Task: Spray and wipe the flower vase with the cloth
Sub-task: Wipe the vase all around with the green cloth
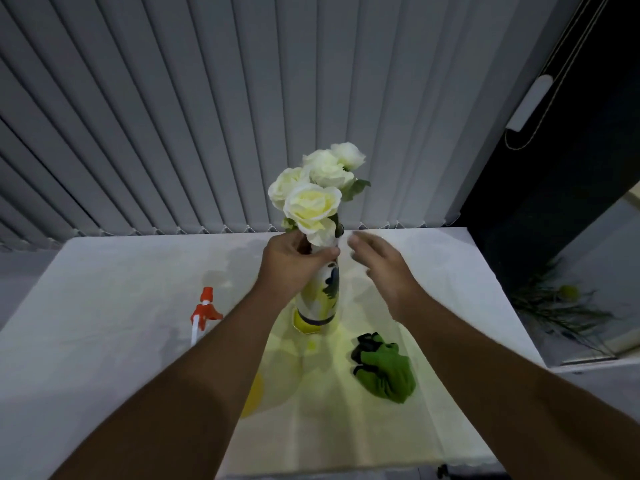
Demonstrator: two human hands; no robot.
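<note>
A tall white vase [323, 299] with blue and yellow markings stands upright in the middle of the table, holding several white roses [313, 206]. My left hand [294, 261] is wrapped around the vase's neck just under the blooms. My right hand [377, 261] hovers just right of the neck, fingers apart and blurred, holding nothing. A crumpled green cloth [386, 372] lies on the table in front of and to the right of the vase. A spray bottle with an orange trigger head [205, 311] stands to the vase's left, its body partly hidden behind my left forearm.
The table [104, 323] has a white covering and ends at grey vertical blinds [207, 116] at the back. A dark wall and a glass surface with green stems [561, 306] lie beyond the right edge. A yellow patch shows by my left forearm.
</note>
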